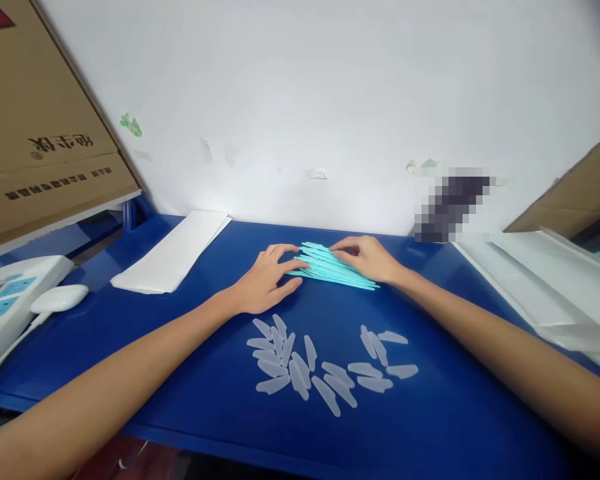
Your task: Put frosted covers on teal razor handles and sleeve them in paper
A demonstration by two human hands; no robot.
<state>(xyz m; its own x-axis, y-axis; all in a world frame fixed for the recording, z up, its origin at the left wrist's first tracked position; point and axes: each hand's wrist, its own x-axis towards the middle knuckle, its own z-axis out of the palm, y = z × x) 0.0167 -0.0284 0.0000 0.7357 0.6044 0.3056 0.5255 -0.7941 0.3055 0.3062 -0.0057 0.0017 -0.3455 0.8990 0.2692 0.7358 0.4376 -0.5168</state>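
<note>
A fanned pile of thin turquoise strips (330, 265) lies near the back of the blue table, between my two hands. My left hand (267, 280) rests at the pile's left end, fingers spread, with two fingertips touching the strips. Over the pile's upper right side, my right hand (373, 259) is curled, its thumb and forefinger pinched at the edge of a strip. How many layers it grips is hidden. In front of both hands, several small translucent frosted pieces (300, 377) lie scattered flat, some overlapping.
A folded white sheet (167, 257) lies at left on the blue table (205, 380). Beyond it are a white power strip (55, 267) with a plugged-in white charger (63, 298) and a cardboard box (45, 120). White plastic bags (555, 293) sit at right. A white wall (300, 100) stands behind.
</note>
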